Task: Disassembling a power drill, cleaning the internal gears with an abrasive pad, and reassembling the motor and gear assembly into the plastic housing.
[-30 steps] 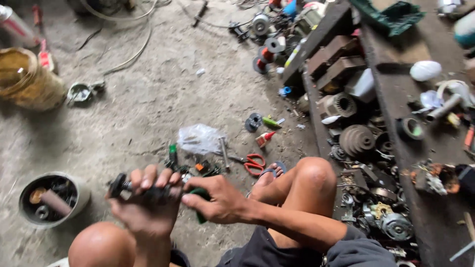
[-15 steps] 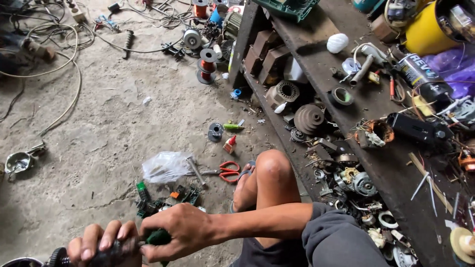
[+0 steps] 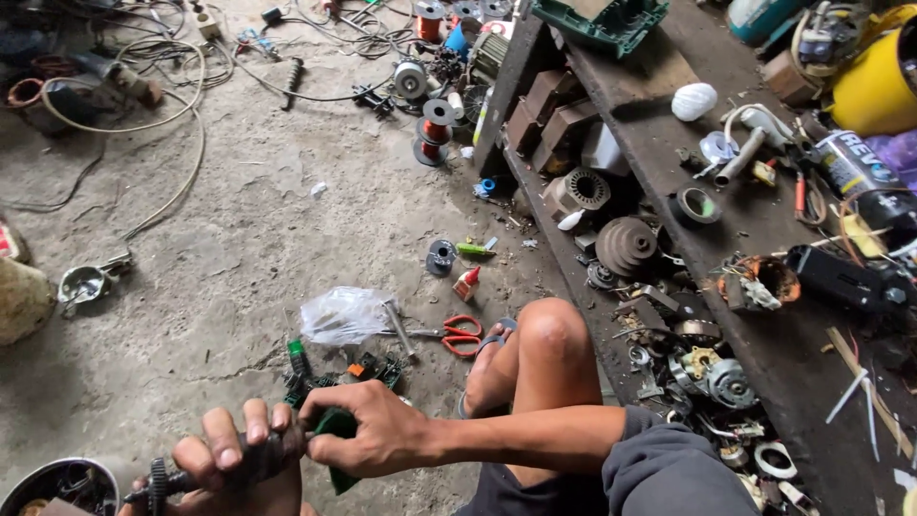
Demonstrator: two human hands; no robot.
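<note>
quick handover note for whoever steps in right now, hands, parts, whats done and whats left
Left hand: grip closed round a dark cylindrical motor shaft with a small black gear at its outer end, held low over the concrete floor.
Right hand: grip closed on a dark green cloth pressed against the same shaft.
Nearby: red-handled scissors, a clear plastic bag, green circuit bits, a round tin of parts by the left hand.
Done: shaft is out and in hand, cloth on it.
Left: cannot tell how clean it is; nothing refitted yet.
</note>
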